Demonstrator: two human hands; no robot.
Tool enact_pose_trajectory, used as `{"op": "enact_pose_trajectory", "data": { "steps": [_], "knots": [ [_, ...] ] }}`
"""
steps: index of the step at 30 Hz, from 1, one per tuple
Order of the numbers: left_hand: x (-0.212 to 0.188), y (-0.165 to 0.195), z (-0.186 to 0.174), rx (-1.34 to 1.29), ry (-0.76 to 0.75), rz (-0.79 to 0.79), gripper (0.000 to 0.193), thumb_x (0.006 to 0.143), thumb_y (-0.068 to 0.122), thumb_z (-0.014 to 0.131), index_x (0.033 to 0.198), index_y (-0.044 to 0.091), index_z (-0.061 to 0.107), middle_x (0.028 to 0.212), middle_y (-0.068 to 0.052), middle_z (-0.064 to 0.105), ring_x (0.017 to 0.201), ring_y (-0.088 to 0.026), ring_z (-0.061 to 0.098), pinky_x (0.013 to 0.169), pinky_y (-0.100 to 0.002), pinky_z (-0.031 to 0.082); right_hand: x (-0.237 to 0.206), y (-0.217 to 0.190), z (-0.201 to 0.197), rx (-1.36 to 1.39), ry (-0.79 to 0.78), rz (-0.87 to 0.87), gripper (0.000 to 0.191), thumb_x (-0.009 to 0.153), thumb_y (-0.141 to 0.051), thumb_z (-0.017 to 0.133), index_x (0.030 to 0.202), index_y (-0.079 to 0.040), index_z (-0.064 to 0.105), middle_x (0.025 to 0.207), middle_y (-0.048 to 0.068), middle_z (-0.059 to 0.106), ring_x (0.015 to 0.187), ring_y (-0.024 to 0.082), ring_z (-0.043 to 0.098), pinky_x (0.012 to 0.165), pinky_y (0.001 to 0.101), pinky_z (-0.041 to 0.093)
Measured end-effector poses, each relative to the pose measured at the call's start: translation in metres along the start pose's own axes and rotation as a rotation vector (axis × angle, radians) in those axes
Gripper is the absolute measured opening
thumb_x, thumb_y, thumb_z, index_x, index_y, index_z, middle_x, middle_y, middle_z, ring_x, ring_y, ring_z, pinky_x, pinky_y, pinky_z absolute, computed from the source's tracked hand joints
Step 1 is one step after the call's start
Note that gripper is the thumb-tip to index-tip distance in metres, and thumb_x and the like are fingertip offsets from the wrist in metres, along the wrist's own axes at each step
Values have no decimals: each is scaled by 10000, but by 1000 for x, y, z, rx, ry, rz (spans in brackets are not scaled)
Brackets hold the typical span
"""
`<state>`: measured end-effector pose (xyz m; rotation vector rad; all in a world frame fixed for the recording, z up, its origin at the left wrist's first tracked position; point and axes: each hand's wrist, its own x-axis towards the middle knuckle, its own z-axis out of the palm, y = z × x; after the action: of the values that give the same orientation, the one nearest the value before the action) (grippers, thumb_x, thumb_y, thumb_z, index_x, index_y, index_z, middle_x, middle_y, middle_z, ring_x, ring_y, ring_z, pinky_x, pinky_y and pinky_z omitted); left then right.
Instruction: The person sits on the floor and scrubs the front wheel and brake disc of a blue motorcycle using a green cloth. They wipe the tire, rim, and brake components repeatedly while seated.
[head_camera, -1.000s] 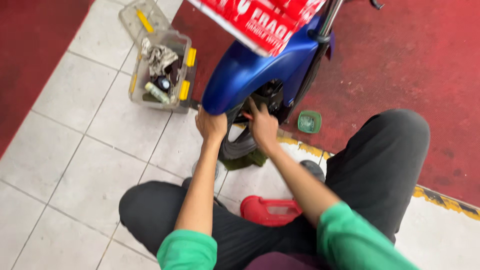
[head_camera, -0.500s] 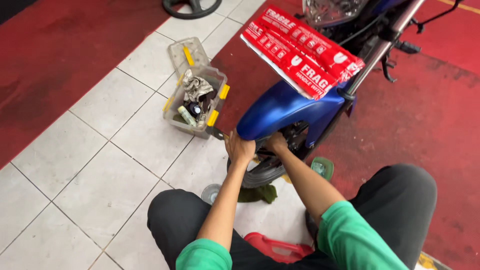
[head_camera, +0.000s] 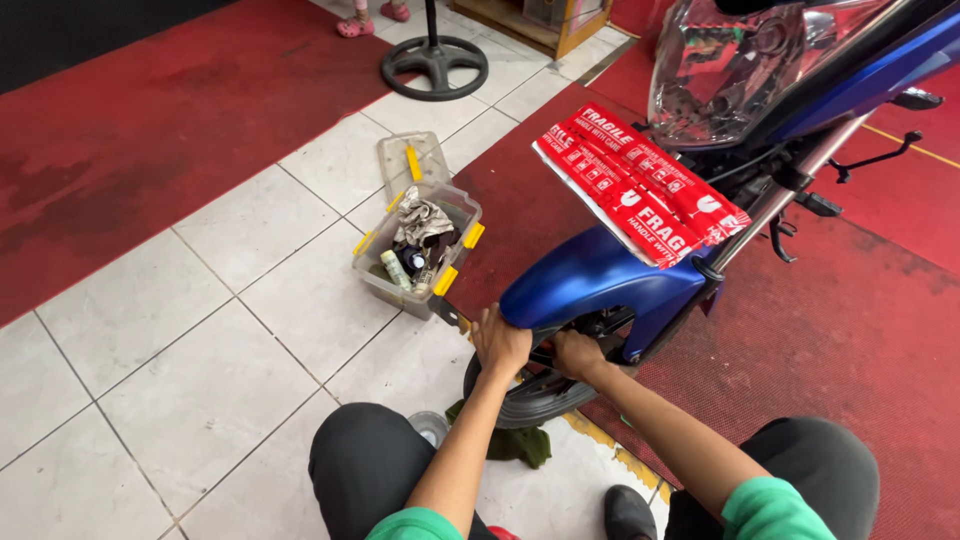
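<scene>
the person crouches on the tiled floor (head_camera: 190, 330) at the front of a blue motorcycle, both hands up against the front wheel (head_camera: 535, 395) under the blue front fender (head_camera: 590, 280). the left hand (head_camera: 500, 343) is curled with its fingers closed, pressed against the lower rear edge of the fender, and a dark tool handle with a yellow band (head_camera: 450, 315) sticks out from it toward the toolbox; whether the fingers truly clamp that handle cannot be told. the right hand (head_camera: 577, 353) is closed into a loose fist just beside the left, at the wheel's hub area beneath the fender, and what it grips is hidden. the wheel stands at the seam where the tiles meet the red mat (head_camera: 860, 330). a green rag (head_camera: 515, 445) lies on the tiles right under the tyre, near the person's knee. a clear plastic toolbox with yellow latches (head_camera: 420, 250), open and full of small tools and a cloth, sits on the tiles left of the wheel, near the mat's edge, its lid lying behind it. red printed cardboard (head_camera: 640, 185) is wrapped over the fork above the fender, under the headlight (head_camera: 725, 65). a round black stand base (head_camera: 435, 65) rests on the floor toward the far edge.
</scene>
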<state>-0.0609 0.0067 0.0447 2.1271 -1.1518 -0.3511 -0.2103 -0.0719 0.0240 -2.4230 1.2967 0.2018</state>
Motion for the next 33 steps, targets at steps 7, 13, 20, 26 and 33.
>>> {"op": "enact_pose_trajectory", "data": {
  "steps": [7, 13, 20, 26, 33],
  "knots": [
    [-2, 4, -7, -45, 97, 60, 402, 926, 321, 511, 1177, 46, 662, 1238, -148, 630, 1286, -396, 488, 1086, -618, 303, 7, -18, -20, -300, -287, 42, 456, 891, -347, 674, 1335, -253, 646, 1273, 114, 692, 1184, 297, 672, 1003, 435, 536],
    [0, 0, -5, -30, 60, 36, 348, 929, 302, 513, 1095, 46, 681, 1194, -142, 642, 1229, -373, 533, 1081, -599, 342, 14, -17, -15, -336, -343, 30, 426, 920, -279, 577, 1329, -323, 688, 1318, 85, 691, 1213, 284, 669, 1016, 442, 541],
    [-1, 5, -12, -12, 135, 105, 362, 903, 289, 527, 1119, 47, 687, 1189, -174, 643, 1214, -410, 526, 1045, -617, 337, 36, -42, -18, -733, -536, -115, 505, 832, -215, 666, 1335, -223, 700, 1424, 77, 629, 1404, 225, 522, 1161, 423, 401],
    [-1, 8, -22, 9, 65, 79, 351, 928, 325, 503, 1081, 69, 689, 1139, -136, 651, 1172, -370, 555, 1036, -580, 378, 37, -45, -13, -676, -421, -87, 438, 848, -249, 693, 1284, -210, 705, 1362, 78, 645, 1316, 250, 571, 1075, 414, 453],
    [1, 5, -13, -23, 75, 71, 393, 943, 336, 496, 1137, 45, 674, 1218, -157, 649, 1246, -397, 531, 1078, -603, 334, 26, -38, -5, -626, -297, -53, 313, 869, -252, 699, 1161, -180, 783, 1204, 82, 747, 1137, 251, 719, 899, 389, 595]
  ]
}}
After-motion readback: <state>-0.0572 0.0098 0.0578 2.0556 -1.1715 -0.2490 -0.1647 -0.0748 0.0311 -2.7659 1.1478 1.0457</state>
